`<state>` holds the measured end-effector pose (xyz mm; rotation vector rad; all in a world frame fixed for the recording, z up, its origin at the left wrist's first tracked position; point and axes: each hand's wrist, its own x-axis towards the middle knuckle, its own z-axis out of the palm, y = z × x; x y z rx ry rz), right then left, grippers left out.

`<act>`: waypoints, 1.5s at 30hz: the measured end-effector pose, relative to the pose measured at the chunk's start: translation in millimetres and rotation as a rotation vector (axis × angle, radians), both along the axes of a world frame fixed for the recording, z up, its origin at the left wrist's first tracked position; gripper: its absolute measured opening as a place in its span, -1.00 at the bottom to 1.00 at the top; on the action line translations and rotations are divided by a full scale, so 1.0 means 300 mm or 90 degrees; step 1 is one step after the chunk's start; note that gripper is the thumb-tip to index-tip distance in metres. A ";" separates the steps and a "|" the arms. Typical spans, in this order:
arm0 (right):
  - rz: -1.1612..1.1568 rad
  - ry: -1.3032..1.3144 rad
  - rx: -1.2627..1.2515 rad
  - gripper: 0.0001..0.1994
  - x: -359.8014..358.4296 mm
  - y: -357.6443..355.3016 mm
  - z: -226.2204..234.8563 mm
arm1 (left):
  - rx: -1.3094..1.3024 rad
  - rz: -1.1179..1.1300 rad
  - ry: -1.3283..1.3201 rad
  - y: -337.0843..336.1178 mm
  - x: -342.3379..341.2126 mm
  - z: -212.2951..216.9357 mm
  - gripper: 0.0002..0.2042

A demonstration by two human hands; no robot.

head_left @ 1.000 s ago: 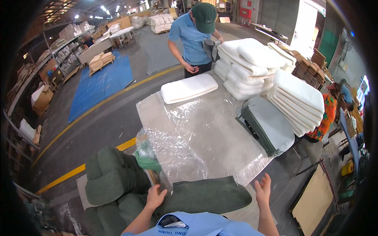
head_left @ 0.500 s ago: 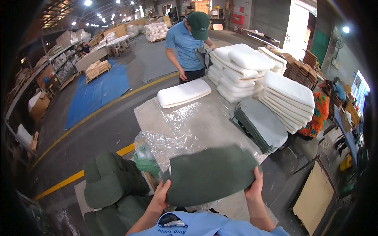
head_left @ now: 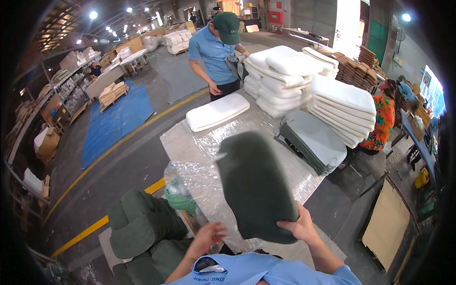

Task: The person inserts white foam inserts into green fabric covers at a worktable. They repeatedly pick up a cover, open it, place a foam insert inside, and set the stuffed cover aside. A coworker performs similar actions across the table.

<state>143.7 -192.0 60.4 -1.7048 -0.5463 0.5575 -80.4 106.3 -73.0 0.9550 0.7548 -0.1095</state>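
My right hand (head_left: 300, 225) grips the lower right edge of a dark green cushion (head_left: 254, 187), thumb on its upper face. The cushion is raised over the table with its long side pointing away from me; motion blurs its outline a little. Apart from the cushion, to its left, my left hand (head_left: 212, 234) holds nothing, and its fingers are loosely bent and spread. Beneath lies the table (head_left: 178, 142), partly covered by clear plastic film (head_left: 204, 178). Similar dark green cushions (head_left: 137, 223) are piled at my lower left.
On the table's far side are a folded white pad (head_left: 217, 112), stacks of white foam pads (head_left: 342, 107) and a stack of grey-green covers (head_left: 313, 140). A co-worker (head_left: 213, 57) stands there holding grey fabric. A green bag (head_left: 183, 202) sits by the left edge.
My left hand has let go of the cushion and drawn away. In my right hand the cushion has turned from crosswise to lengthwise, its far end swinging up and away.
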 end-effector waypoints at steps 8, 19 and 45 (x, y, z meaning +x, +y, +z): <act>0.361 -0.540 -0.155 -0.30 -0.028 0.008 0.069 | -0.380 -0.036 -0.193 0.298 0.038 0.043 -0.10; 0.459 -0.711 -0.192 -0.35 -0.064 0.026 -0.086 | 0.203 -0.476 0.142 0.322 0.208 -0.079 -0.55; 0.389 -0.117 -0.569 -0.73 0.277 0.282 -0.671 | 0.832 -0.474 0.161 0.010 0.318 -0.200 -0.67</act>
